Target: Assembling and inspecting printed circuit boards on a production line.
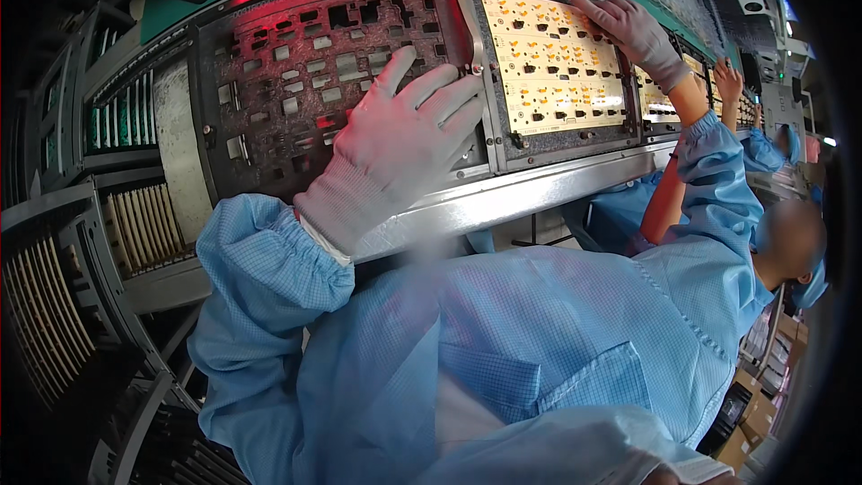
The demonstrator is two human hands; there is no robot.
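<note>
My left hand (395, 139), in a pale grey knit glove, lies with fingers spread over a dark carrier plate (269, 85). Many cut-outs pierce that plate, and red light falls on its far left part. To its right, a second dark carrier (575, 145) holds a cream circuit board panel (561, 67) with orange marks and rows of small black parts. At the panel's far right corner is my right hand (636, 36), gloved too, its fingers stretched out over the edge. Neither hand shows anything gripped. The palms and the undersides of the fingers are hidden.
A metal rail (521, 187) runs along the near side of the carriers. Racks of upright boards (144, 224) stand at the left. Farther right, a co-worker's bare hand (727, 81) is over more panels on the line. Cardboard boxes (759, 409) sit at the lower right.
</note>
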